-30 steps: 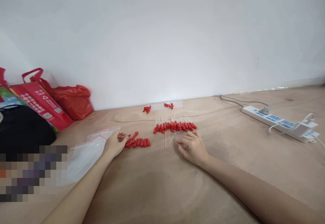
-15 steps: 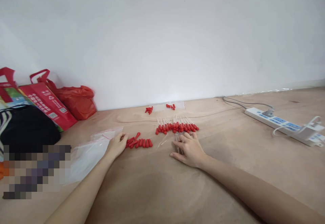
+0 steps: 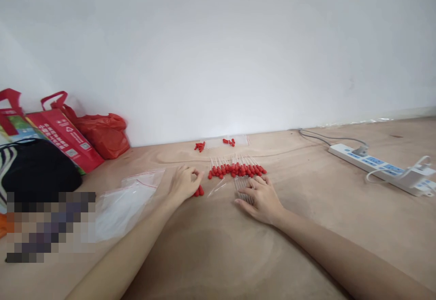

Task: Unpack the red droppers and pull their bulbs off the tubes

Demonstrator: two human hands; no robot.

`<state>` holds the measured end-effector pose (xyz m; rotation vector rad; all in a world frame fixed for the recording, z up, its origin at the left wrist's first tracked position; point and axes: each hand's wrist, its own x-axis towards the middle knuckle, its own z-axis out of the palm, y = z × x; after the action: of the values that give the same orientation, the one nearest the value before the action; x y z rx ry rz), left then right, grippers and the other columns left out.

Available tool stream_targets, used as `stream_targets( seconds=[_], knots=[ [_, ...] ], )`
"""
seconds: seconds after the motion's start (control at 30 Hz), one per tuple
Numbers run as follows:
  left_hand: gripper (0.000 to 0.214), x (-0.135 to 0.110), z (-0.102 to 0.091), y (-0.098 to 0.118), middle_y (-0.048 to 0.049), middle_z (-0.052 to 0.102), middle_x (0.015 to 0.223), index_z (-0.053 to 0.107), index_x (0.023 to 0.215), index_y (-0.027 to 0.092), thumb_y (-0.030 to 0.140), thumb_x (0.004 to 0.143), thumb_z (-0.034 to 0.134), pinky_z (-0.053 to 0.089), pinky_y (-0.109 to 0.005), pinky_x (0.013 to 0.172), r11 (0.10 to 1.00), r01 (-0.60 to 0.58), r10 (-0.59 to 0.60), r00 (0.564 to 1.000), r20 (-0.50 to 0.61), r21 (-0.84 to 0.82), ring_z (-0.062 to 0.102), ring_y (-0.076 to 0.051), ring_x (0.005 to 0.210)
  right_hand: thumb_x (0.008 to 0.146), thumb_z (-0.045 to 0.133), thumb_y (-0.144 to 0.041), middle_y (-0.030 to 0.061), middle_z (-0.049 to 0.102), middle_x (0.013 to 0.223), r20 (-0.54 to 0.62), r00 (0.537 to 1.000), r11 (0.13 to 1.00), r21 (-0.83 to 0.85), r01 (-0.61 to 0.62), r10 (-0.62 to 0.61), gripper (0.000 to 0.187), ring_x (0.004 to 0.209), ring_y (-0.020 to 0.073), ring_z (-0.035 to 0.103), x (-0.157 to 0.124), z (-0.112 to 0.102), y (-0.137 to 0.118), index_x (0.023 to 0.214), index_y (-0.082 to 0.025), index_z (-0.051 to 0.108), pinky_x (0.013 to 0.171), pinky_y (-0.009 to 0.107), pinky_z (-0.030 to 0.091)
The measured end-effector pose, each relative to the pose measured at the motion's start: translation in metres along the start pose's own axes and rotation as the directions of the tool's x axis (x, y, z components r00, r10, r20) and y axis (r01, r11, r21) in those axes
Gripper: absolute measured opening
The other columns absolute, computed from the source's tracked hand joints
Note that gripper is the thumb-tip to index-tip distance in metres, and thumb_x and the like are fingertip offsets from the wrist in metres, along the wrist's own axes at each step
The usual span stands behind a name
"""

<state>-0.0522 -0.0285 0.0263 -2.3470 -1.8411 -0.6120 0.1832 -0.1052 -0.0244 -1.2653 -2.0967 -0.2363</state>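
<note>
While the red bulbs (image 3: 201,191) lie on the table (image 3: 211,245), the left hand (image 3: 185,182) has moved rightward since 0.5 s ago, covering most of their row; I cannot tell whether its fingers grip any. The right hand (image 3: 260,200) rests, fingers loosely spread, on clear tubes (image 3: 240,184). Clear bags (image 3: 119,207) lie flat at left; a bulging red bag (image 3: 107,136) hides its contents.

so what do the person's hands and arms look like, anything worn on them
The left hand and right hand wear no gloves, with no rings discernible. The left forearm and right forearm show no sleeves, watches or bracelets.
</note>
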Motion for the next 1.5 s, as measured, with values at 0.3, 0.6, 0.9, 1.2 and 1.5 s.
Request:
stream_targets(
  seconds=[0.3, 0.6, 0.9, 1.2, 1.5],
  knots=[
    [0.034, 0.047, 0.028, 0.036, -0.0057, 0.064, 0.059, 0.061, 0.056, 0.019, 0.048, 0.069, 0.048, 0.038, -0.027, 0.054, 0.964, 0.265, -0.25, 0.924, 0.289, -0.013, 0.058, -0.021, 0.059, 0.081, 0.05, -0.03, 0.0001, 0.056, 0.062, -0.024, 0.991, 0.991, 0.028, -0.131, 0.131, 0.021, 0.065, 0.0125, 0.048, -0.006, -0.017, 0.026, 0.068, -0.023, 0.065, 0.068, 0.031, 0.025],
    [0.027, 0.027, 0.003, 0.033, -0.0007, 0.058, 0.053, 0.062, 0.056, 0.018, 0.029, 0.073, 0.044, 0.037, -0.024, 0.056, 0.985, 0.149, -0.13, 0.971, 0.198, -0.084, 0.054, -0.016, 0.058, 0.081, 0.048, -0.026, 0.0006, 0.057, 0.066, -0.099, 0.992, 0.997, 0.036, -0.07, 0.073, 0.018, 0.066, 0.0129, 0.05, -0.007, -0.011, 0.027, 0.075, -0.023, 0.065, 0.069, 0.031, 0.028],
    [0.021, -0.059, 0.002, 0.021, -0.0036, 0.054, 0.064, 0.058, 0.062, 0.016, 0.02, 0.08, 0.046, 0.039, -0.029, 0.062, 0.614, -0.725, 0.789, 0.572, -0.224, 0.311, 0.048, -0.015, 0.064, 0.079, 0.053, -0.042, 0.0091, 0.052, 0.115, -0.147, 0.962, 0.973, -0.034, 0.229, -0.232, 0.043, 0.109, 0.0236, 0.042, -0.007, -0.012, 0.001, 0.117, -0.023, 0.051, 0.095, 0.044, 0.024],
    [0.014, -0.068, 0.014, 0.033, -0.0033, 0.057, 0.068, 0.056, 0.065, 0.015, 0.017, 0.078, 0.051, 0.041, -0.031, 0.068, 0.578, -0.765, 0.804, 0.474, -0.36, 0.284, 0.05, -0.015, 0.068, 0.081, 0.053, -0.032, -0.0008, 0.063, 0.091, -0.095, 0.968, 0.97, 0.049, 0.237, -0.232, 0.013, 0.097, 0.0177, 0.047, -0.008, 0.003, -0.005, 0.087, -0.029, 0.064, 0.096, 0.045, 0.016],
    [0.012, -0.072, 0.023, 0.034, -0.001, 0.065, 0.084, 0.058, 0.087, 0.017, 0.022, 0.085, 0.047, 0.036, -0.034, 0.085, 0.694, -0.704, 0.636, 0.697, -0.331, -0.15, 0.054, -0.016, 0.085, 0.083, 0.05, -0.032, -0.0014, 0.062, 0.074, -0.126, 0.961, 0.961, 0.095, 0.259, -0.246, 0.019, 0.081, 0.0142, 0.049, -0.007, 0.002, -0.008, 0.097, -0.028, 0.062, 0.093, 0.043, 0.02]
  ],
)
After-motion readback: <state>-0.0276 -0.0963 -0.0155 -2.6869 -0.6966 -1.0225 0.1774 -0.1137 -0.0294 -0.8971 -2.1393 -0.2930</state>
